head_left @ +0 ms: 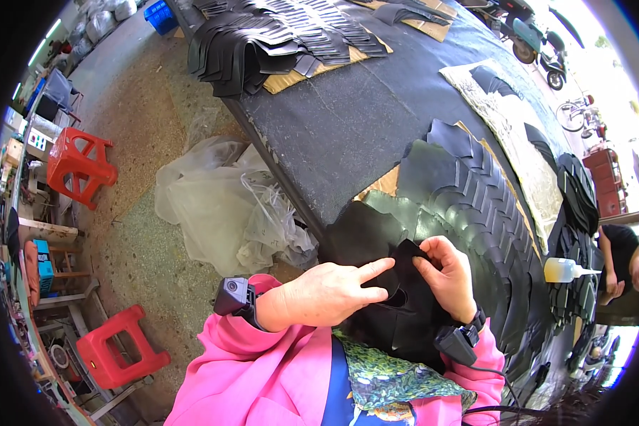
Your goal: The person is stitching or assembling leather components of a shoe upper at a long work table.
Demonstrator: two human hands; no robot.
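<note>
My right hand (447, 277) pinches the raised edge of a black leather piece (422, 298) between thumb and fingers. This piece has a dark opening near its middle. From the left, my left hand (330, 292) reaches over it, with two fingers stretched out and apart against the leather. The other fingers of that hand are partly hidden. Below and beyond my hands, many overlapping black leather pieces (468, 192) lie fanned out in rows on the dark-covered table. Each of my wrists wears a small black camera.
A dark-covered table (319, 121) stretches away, bearing more stacked black strips (263, 42) on cardboard at the far end. A squeeze bottle (562, 270) with yellowish liquid stands at right, near another person's hand (613, 287). Clear plastic sheeting (220, 206) and red stools (124, 348) sit at left.
</note>
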